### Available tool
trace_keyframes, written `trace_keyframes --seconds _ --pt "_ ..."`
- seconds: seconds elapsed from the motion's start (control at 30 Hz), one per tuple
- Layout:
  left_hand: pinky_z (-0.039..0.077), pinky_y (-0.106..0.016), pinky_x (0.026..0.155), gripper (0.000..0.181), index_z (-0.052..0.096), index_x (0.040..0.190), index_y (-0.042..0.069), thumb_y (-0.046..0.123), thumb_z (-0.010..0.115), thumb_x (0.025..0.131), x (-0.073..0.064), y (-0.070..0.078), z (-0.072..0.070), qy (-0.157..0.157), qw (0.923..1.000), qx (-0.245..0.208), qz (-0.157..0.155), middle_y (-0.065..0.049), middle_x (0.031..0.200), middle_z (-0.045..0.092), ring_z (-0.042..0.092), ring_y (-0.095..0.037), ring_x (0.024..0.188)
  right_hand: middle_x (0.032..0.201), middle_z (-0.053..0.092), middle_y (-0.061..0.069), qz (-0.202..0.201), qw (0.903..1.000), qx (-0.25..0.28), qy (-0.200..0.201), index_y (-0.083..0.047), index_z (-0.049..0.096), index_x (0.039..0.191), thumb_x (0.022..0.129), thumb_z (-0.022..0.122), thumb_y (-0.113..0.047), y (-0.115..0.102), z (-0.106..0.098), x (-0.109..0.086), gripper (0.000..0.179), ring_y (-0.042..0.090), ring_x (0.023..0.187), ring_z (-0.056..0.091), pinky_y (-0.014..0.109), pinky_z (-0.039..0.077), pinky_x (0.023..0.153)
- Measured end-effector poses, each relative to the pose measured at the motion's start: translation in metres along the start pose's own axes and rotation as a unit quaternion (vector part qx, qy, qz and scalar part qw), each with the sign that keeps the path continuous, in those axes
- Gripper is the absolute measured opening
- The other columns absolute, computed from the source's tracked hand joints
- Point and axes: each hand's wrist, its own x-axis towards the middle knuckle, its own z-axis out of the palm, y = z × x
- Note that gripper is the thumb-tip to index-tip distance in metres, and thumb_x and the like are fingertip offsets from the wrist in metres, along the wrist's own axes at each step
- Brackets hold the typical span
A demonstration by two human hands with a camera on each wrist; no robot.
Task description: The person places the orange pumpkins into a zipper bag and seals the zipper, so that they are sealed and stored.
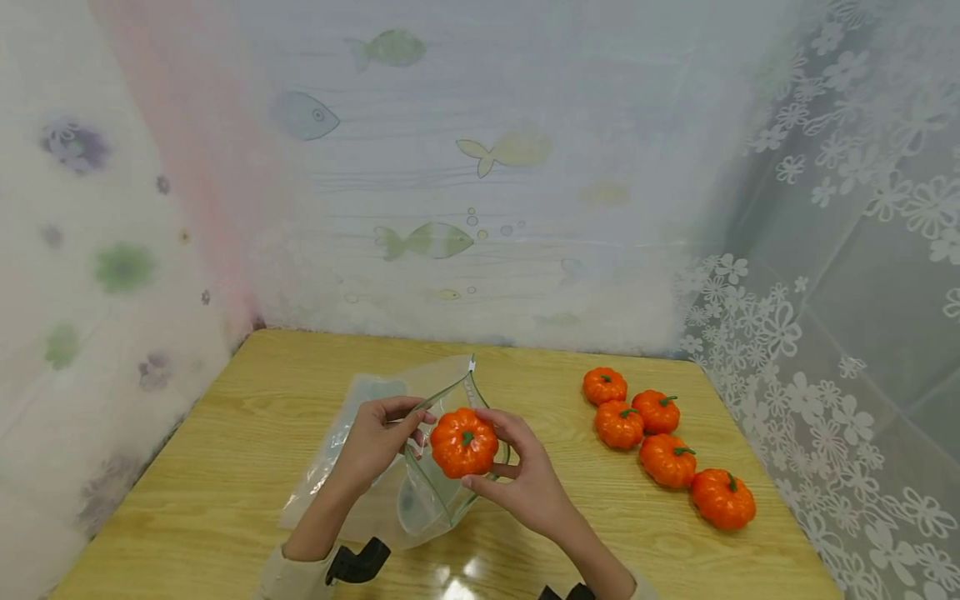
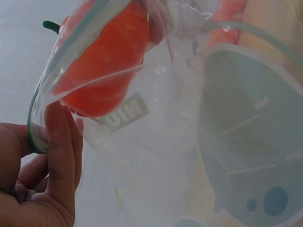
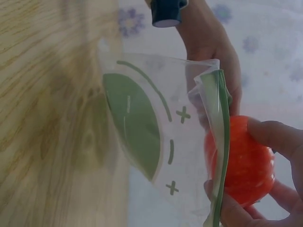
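A small orange toy pumpkin (image 1: 463,443) with a green stem sits in the mouth of a clear zip bag (image 1: 425,506). My right hand (image 1: 531,479) holds the pumpkin by its side, thumb below and fingers above. In the right wrist view, part of the pumpkin (image 3: 251,163) lies behind the bag's green-edged rim (image 3: 220,151). My left hand (image 1: 382,437) pinches the opposite edge of the rim, and the mouth gapes between both hands. The left wrist view shows the pumpkin (image 2: 106,61) through the clear plastic, above the left fingers (image 2: 59,151).
Several more orange pumpkins (image 1: 667,460) stand in a loose group on the right of the wooden table (image 1: 247,433). Flat clear plastic bags (image 1: 330,467) lie under and left of my left hand. Patterned sheets (image 1: 525,250) hang behind and at both sides.
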Motion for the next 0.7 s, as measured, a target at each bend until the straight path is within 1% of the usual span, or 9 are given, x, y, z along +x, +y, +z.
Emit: trace_keyframes --seconds 0.23,0.3,0.47,0.7 --pt "0.059 -0.022 0.059 0.032 0.062 0.126 -0.014 0.007 0.060 0.103 -0.0002 0.0007 0.0012 0.004 1.0000 0.004 0.002 -0.027 0.106 0.071 0.067 -0.010 0.067 0.147 0.046 0.007 -0.002 0.9997 -0.023 0.001 -0.023 0.053 0.147 0.081 0.086 -0.006 0.0014 0.0011 0.0015 0.077 0.036 0.128 0.052 0.034 0.062 0.084" --pt "0.059 -0.022 0.059 0.032 0.061 0.127 -0.015 0.006 0.059 0.103 -0.0001 0.0007 0.0017 0.005 1.0000 0.003 0.002 -0.029 0.106 0.071 0.066 -0.009 0.066 0.147 0.045 0.007 0.001 0.9997 -0.025 0.001 -0.021 0.053 0.147 0.080 0.087 -0.005 0.0019 0.0012 0.0019 0.077 0.036 0.127 0.051 0.035 0.062 0.085" --pt "0.058 -0.020 0.059 0.032 0.062 0.127 -0.014 0.007 0.059 0.103 0.0002 0.0008 0.0028 0.008 0.9999 0.008 -0.002 -0.034 0.109 0.069 0.065 -0.008 0.066 0.146 0.046 0.006 0.009 0.9994 -0.035 0.005 -0.024 0.055 0.146 0.079 0.087 -0.003 0.0013 0.0016 0.0031 0.077 0.034 0.127 0.051 0.035 0.062 0.084" --pt "0.057 -0.020 0.059 0.032 0.062 0.127 -0.013 0.008 0.060 0.103 0.0002 0.0013 0.0042 0.011 0.9998 0.012 -0.007 -0.029 0.108 0.071 0.065 -0.008 0.067 0.145 0.046 0.007 0.013 0.9984 -0.053 0.014 -0.024 0.055 0.145 0.080 0.087 -0.004 0.0006 0.0018 0.0041 0.076 0.032 0.126 0.052 0.034 0.062 0.084"
